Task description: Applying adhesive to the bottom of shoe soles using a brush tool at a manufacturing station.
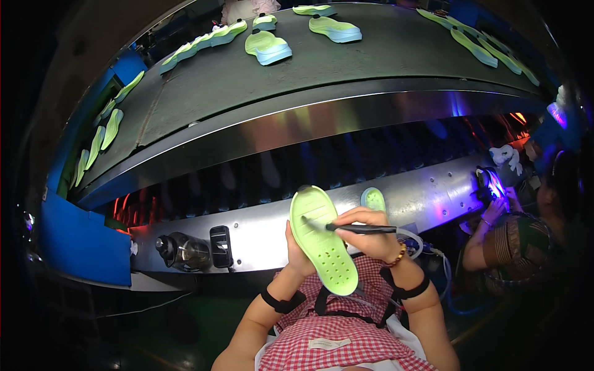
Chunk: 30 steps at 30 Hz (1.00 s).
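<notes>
"As we look down through the head view, what do we find in the person's left hand (298, 253)?"

"We see it gripping a long lime-green shoe sole (323, 244), pierced with round holes across its near half. The thumb lies along the left edge, and the other fingers are mostly hidden from us. The sole is held up in front of the red-and-white checked apron (334, 340), its holed end nearest the body."

"And the right hand (371, 238)?"

"That one is closed on a slim black-handled brush (366, 229), pinched much as we would hold a pen. Its tip is over the ridged far half of the sole; it blurs, so we cannot tell whether it touches."

"What do we have close by?"

"On the grey metal bench (427, 198) we find a second lime-green piece with holes (373, 198), just beyond the right hand. Well to the left stands a dark see-through bottle (189, 252), with a black oblong plastic tray (221, 246) just beside it."

"And farther off?"

"Across the wide dark belt (383, 65) we see lime-and-pale-blue soles (335, 29) spread about. At the right, a co-worker's hands (497, 209) are at a dark object under violet light (489, 181)."
</notes>
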### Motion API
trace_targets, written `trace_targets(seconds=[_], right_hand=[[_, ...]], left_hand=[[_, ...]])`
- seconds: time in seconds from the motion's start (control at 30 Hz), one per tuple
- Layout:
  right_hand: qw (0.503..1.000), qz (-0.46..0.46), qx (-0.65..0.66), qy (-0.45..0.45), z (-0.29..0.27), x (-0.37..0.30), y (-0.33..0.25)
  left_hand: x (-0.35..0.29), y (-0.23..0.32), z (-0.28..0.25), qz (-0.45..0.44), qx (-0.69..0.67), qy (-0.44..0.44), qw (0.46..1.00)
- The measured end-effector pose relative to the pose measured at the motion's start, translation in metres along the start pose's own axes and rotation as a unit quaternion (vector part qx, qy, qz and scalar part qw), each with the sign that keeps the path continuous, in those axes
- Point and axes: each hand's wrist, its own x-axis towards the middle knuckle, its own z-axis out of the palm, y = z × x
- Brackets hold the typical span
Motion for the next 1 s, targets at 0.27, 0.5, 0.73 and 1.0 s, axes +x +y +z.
trace_targets(seconds=[0.27, 0.5, 0.73, 1.0], right_hand=[[1.000, -0.012, -0.005, -0.016, -0.005, -0.007, -0.009], [0.993, -0.060, 0.034, -0.097, -0.003, -0.021, -0.012], [0.991, -0.039, 0.013, -0.125, -0.012, -0.025, -0.014], [0.986, -0.034, 0.053, -0.153, -0.013, -0.027, -0.013]], left_hand=[[0.005, 0.012, 0.003, 0.079, 0.036, 0.004, 0.996], [0.005, 0.029, 0.006, 0.228, 0.048, 0.011, 0.972], [0.007, 0.050, 0.008, 0.260, 0.035, -0.015, 0.965], [0.000, 0.058, 0.018, 0.276, 0.100, 0.003, 0.956]])
